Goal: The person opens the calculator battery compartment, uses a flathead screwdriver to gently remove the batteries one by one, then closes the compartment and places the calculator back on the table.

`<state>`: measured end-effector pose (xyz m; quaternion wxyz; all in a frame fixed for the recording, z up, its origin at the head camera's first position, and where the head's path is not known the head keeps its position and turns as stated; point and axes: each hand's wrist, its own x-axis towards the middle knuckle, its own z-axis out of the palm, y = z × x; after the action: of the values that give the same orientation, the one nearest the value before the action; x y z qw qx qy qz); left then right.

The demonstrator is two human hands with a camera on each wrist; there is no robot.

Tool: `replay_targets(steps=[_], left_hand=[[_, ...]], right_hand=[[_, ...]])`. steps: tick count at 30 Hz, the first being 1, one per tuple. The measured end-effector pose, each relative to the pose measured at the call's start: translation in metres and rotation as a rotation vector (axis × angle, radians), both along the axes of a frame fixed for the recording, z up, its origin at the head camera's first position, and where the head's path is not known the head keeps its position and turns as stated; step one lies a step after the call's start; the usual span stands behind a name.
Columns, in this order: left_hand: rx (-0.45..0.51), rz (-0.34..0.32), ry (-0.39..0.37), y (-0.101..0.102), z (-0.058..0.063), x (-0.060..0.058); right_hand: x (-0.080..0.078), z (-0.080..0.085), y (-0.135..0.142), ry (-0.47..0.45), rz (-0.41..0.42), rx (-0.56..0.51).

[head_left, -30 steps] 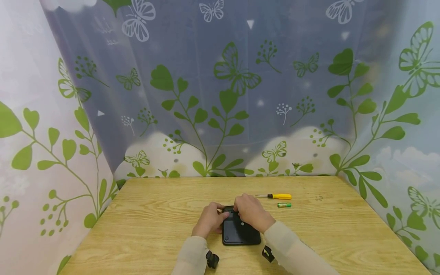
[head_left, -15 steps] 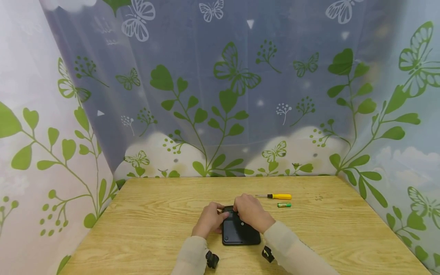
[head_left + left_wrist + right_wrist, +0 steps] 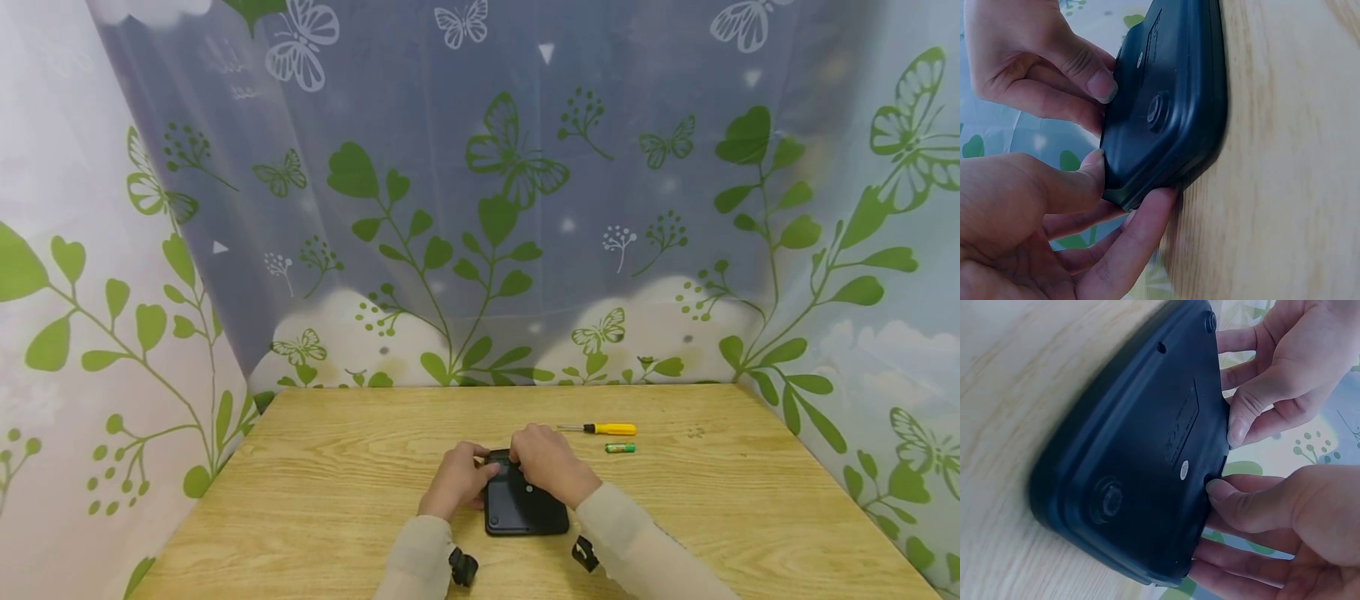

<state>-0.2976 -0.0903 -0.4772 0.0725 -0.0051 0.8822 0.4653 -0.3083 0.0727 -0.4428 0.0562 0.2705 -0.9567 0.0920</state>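
A black calculator [image 3: 517, 510] lies face down on the table, its back with rubber feet turned up. My left hand [image 3: 456, 482] grips its far left corner, thumb on the back and fingers along the side. At the far edge my right hand [image 3: 551, 460] pinches the calculator, thumb on the back. In the right wrist view the right thumb [image 3: 1225, 494] presses beside a small dark recess, near a round white sticker [image 3: 1184, 470]. The calculator's front is hidden below.
A yellow-handled screwdriver [image 3: 615, 429] and a green battery [image 3: 620, 447] lie on the wooden table [image 3: 337, 492], to the right of and behind the hands. A patterned curtain [image 3: 420, 250] hangs along the table's back edge.
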Motion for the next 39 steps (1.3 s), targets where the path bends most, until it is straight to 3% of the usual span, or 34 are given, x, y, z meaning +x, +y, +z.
replay_targets(steps=[15,39], left_hand=[[0.002,-0.011,0.018,0.0006,-0.0009,0.0014],[0.010,-0.020,0.034,-0.0009,-0.0009,0.0016]], right_hand=[[-0.0001,0.0015,0.0044,0.016,0.045,-0.015],[-0.0008,0.0014,0.0019,0.053,0.040,0.008]])
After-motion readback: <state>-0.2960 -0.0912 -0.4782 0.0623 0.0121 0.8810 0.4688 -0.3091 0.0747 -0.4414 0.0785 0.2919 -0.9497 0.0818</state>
